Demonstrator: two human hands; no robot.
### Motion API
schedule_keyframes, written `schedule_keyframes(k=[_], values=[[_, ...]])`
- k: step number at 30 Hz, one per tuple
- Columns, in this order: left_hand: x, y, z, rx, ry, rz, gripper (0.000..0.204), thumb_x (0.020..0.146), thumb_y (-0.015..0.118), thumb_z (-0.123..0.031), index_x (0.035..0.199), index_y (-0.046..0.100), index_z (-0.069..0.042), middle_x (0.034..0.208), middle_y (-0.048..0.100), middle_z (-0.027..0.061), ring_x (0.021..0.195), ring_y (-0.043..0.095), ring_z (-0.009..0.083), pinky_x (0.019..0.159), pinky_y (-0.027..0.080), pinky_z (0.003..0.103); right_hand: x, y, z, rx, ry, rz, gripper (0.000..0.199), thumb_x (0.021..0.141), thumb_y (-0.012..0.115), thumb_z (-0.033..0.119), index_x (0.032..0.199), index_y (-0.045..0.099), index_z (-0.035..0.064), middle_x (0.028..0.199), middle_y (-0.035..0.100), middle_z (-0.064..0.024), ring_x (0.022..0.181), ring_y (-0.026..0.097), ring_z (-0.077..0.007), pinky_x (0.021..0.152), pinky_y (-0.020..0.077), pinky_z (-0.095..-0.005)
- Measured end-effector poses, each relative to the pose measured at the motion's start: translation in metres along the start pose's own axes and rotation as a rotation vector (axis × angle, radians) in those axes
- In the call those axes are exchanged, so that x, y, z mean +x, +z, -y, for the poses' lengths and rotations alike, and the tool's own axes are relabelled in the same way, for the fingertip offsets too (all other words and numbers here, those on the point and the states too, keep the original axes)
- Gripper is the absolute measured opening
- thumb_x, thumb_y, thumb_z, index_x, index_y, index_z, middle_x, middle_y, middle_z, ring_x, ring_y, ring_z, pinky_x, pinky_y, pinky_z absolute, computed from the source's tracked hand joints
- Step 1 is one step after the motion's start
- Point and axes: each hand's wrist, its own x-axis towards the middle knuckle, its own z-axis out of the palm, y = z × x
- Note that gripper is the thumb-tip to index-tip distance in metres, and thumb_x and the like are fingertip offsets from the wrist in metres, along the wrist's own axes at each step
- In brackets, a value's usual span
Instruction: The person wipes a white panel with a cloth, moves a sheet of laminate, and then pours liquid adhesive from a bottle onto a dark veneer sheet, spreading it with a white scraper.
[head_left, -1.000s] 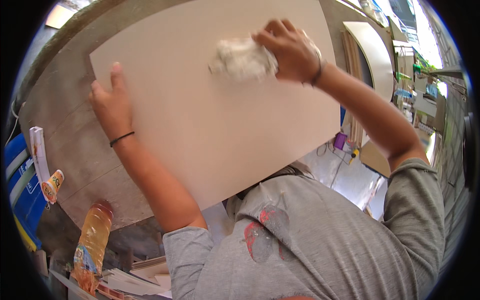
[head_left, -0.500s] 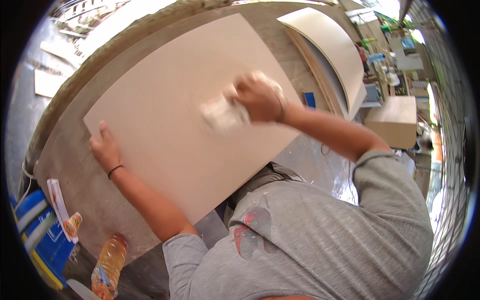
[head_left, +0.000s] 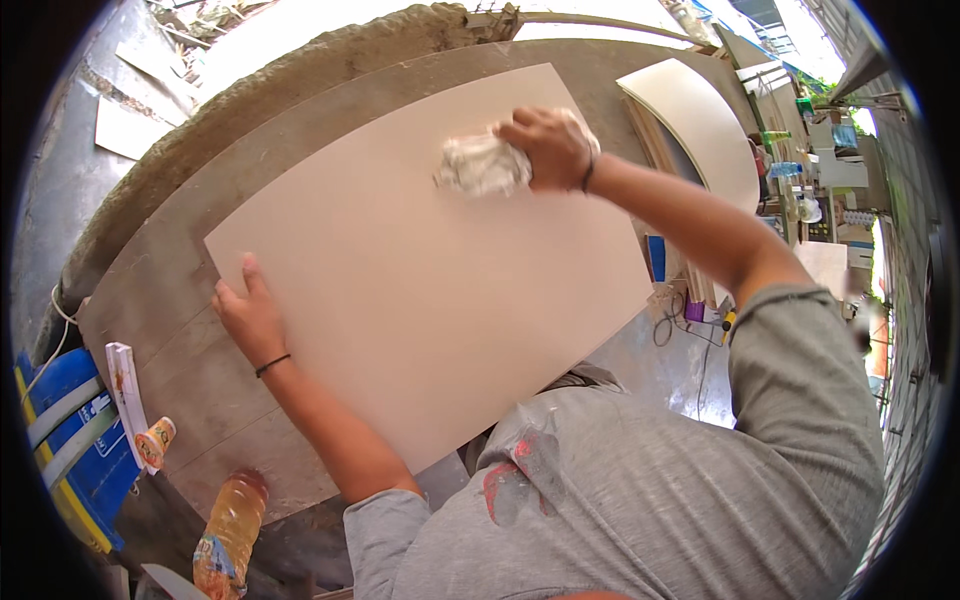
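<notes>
I saw the table (head_left: pixel 180 330) beneath a smooth beige panel (head_left: pixel 440 300); the left hand (head_left: pixel 252 318) rested, loosely spread, at its left edge; the right hand (head_left: pixel 556 150) clutched crumpled off-white cloth (head_left: pixel 485 165) toward its far edge.

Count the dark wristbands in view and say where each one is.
2. One dark wristband is on the wrist of the left hand; the other wristband is on the wrist of the right hand, which holds the whitish cloth.
</notes>
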Motion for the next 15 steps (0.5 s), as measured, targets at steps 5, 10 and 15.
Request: schedule_keyframes(k=[5,10,15], values=[[0.001,0.007,-0.003,-0.024,-0.004,0.012,0.066,0.085,0.052,-0.053,0.107,0.052,0.01,0.107,0.052,0.0272,0.104,0.051,0.0403,0.089,0.042,0.045,0.081,0.0,-0.045,-0.054,0.158,0.027,0.043,0.063,0.064,0.015,0.104,0.053,0.0116,0.095,0.054,-0.0083,0.095,0.056,-0.0296,0.076,0.0479,-0.042],[0.011,0.012,0.002,-0.042,0.008,0.02,0.071,0.085,0.051,-0.054,0.111,0.05,0.011,0.114,0.051,0.0269,0.107,0.05,0.04,0.091,0.041,0.044,0.063,-0.01,-0.047,0.046,0.162,-0.276,0.041,0.064,0.064,0.017,0.103,0.055,0.0098,0.097,0.051,-0.0106,0.099,0.051,-0.0313,0.082,0.0446,-0.0416],[0.011,0.007,0.004,-0.038,-0.029,0.014,0.075,0.084,0.052,-0.055,0.114,0.049,0.014,0.112,0.051,0.028,0.106,0.05,0.04,0.091,0.041,0.044,-0.117,-0.029,0.041,0.097,0.028,0.041,0.038,0.06,0.065,0.014,0.097,0.057,0.0087,0.087,0.048,-0.0125,0.085,0.05,-0.0316,0.07,0.0421,-0.0412]])
